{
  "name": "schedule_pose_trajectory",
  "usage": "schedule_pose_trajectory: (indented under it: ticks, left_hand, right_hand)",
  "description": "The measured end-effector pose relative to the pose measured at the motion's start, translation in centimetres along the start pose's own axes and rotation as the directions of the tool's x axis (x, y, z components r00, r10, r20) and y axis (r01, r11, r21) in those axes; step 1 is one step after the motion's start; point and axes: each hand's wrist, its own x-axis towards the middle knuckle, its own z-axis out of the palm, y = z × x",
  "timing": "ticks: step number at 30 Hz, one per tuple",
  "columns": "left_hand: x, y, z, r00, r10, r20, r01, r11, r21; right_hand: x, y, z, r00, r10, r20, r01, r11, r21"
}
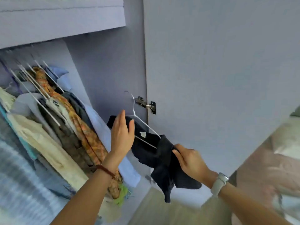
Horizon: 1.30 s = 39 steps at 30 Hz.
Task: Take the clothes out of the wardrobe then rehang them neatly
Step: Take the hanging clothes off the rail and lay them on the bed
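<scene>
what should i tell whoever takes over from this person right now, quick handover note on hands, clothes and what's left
Left hand: open, fingers straight, flat against the dark garment near the hanger's left end.
Right hand: pinching the garment's fabric at the hanger's right end.
White wire hanger: held out in front of the open wardrobe door, garment partly draped on it and bunched, hanging down on the right.
Other clothes: hanging inside the wardrobe.
Done: this garment is out.
Left: straighten it on the hanger, hang it back, then do the rest.

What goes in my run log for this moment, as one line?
left hand flat on dark garment | right hand grips it | wire hanger outside wardrobe
</scene>
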Motion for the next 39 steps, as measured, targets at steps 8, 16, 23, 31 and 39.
schedule_pose_trajectory:
  ticks: [8,16,23,31,39]
  left_hand:
    - [-7.5,6.5,10.8,0.92,0.118,0.374,0.014,0.943,-0.334]
    - [-17.1,16.1,17.8,0.667,0.434,0.606,-0.225,0.892,-0.392]
    - [-22.7,27.9,24.7,0.522,0.579,0.626,-0.248,0.805,-0.538]
    - [-26.4,40.3,37.3,0.4,0.841,0.364,-0.642,0.54,-0.544]
    - [-33.4,41.1,51.3,0.186,0.612,0.768,-0.673,0.65,-0.354]
  right_hand:
    - [-15.7,5.6,-4.0,0.963,0.269,0.003,-0.267,0.958,-0.104]
    - [-24.4,8.4,-6.8,0.853,0.52,-0.044,-0.519,0.838,-0.167]
    - [-33.7,13.2,-12.1,0.713,0.554,-0.43,-0.671,0.717,-0.189]
    - [-41.0,26.1,-19.0,0.384,0.71,-0.59,-0.834,0.541,0.109]
    - [-49.4,41.1,-18.7,-0.199,0.858,-0.474,-0.733,0.19,0.653]
